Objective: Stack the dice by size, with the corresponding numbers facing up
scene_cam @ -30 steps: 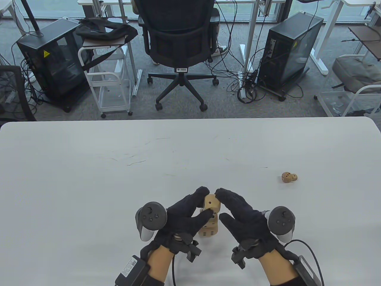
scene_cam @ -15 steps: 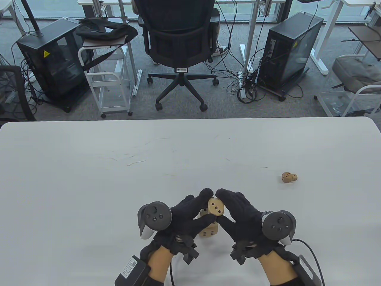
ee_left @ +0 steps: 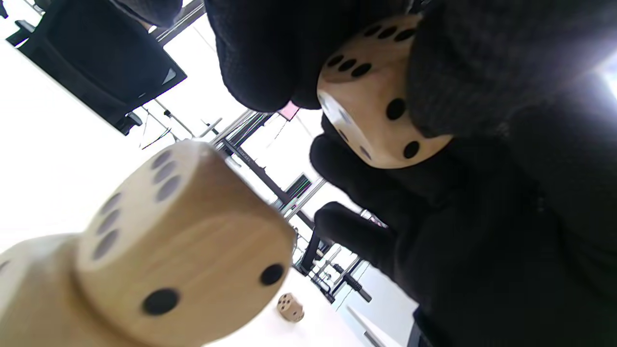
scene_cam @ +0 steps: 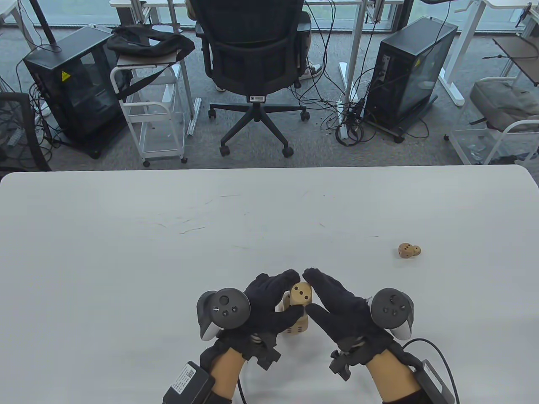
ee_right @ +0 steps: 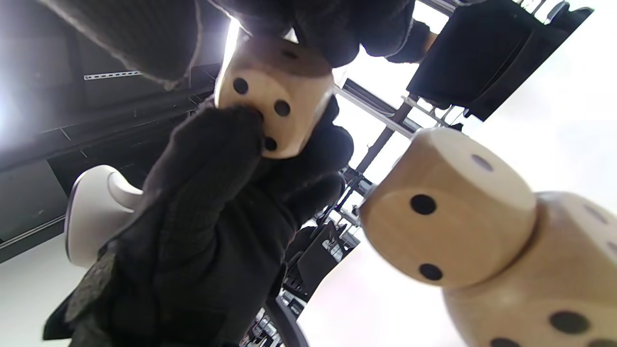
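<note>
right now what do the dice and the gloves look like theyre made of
The held die and the stacked die look like pale wood: faint grain lines, matte finish, rounded corners, dark recessed pips. The left hand and right hand gloves look like black knit or fleece fabric, fuzzy and matte.

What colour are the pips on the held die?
Black, on pale wood; the held die shows clearest in the left wrist view.

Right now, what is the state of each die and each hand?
Held die: lifted above the stack, three pips up, not yet set down.
Stack: two dice, smaller on larger, standing on the table.
Small dice: two, lying far right, touching.
Left hand: pinches held die.
Right hand: pinches held die.
</note>
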